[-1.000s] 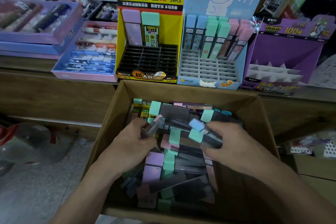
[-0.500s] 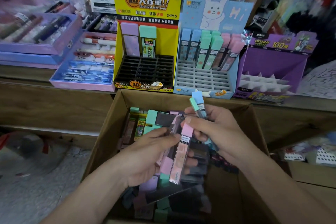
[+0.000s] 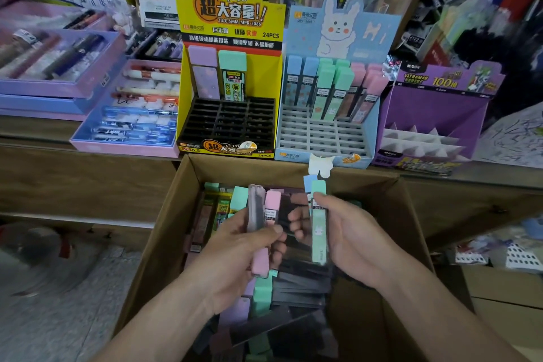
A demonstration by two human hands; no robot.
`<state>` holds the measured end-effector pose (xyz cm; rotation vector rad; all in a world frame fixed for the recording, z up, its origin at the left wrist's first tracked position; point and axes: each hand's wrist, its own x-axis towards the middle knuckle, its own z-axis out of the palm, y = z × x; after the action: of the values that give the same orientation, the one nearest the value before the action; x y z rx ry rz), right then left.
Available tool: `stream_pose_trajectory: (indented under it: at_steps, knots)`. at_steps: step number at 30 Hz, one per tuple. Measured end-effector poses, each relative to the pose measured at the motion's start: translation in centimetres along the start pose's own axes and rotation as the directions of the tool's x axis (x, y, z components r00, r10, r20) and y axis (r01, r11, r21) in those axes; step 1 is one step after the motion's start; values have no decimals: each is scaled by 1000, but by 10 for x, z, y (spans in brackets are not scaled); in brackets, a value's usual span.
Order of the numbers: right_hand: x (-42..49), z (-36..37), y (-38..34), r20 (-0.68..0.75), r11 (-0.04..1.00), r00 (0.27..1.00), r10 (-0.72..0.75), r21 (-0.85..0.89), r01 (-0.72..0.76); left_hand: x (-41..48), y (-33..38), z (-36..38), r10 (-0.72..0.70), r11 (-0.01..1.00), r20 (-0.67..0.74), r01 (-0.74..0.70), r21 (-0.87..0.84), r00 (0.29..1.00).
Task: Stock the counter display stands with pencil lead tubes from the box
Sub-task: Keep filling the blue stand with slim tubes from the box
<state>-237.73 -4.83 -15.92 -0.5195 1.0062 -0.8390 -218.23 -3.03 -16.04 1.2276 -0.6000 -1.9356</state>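
Hands were separated again: half a second earlier they met over the box, and a second earlier both were down among the loose tubes.

1. Left hand: grip closed on a pink-capped tube and a dark tube, both held upright above the heap.
2. Right hand: grip closed on a mint tube, thumb across its label, with a blue-capped tube showing just behind it.
3. Remaining stock lay in the box, below the edge of the desk.

Picking therefore appeared complete for this batch, and the tubes seemed sorted between the hands (whether a tube was passed across could not be told).

Stands on the desk: the yellow stand held two wide tubes in its back row; the blue rabbit stand held slim pastel tubes at the back, its front slots vacant. The purple stand held none.

Slim pastel tubes in hand matched the blue rabbit stand, so insertion there was judged the likely next step. Each tube would need lining up with its narrow slot.
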Motion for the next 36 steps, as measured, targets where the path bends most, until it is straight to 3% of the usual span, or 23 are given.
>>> stream_pose_trajectory:
  at_steps: [7,11,20,29,33,36]
  knots:
    - [3,5,6,211,995,972,100,-21,-98,-1,-8,5,59,998,-11,-59,-7,998]
    - [3,8,8,238,990,962,135,7,-140,-1,-8,8,82,992,-3,-81,96,997]
    - [1,16,11,258,994,960,109,-7,-110,0,-9,8,76,992,-21,-74,103,997]
    - [-2,8,-5,14,972,989,-150,-182,150,-3,1,4,162,986,-66,-159,45,985]
    - [-7,8,-9,-111,878,938,-327,-402,259,-4,3,4,178,984,-80,-177,12,981]
    - [-12,8,-15,-126,828,892,-435,-445,341,-4,4,2,182,983,-71,-182,12,981]
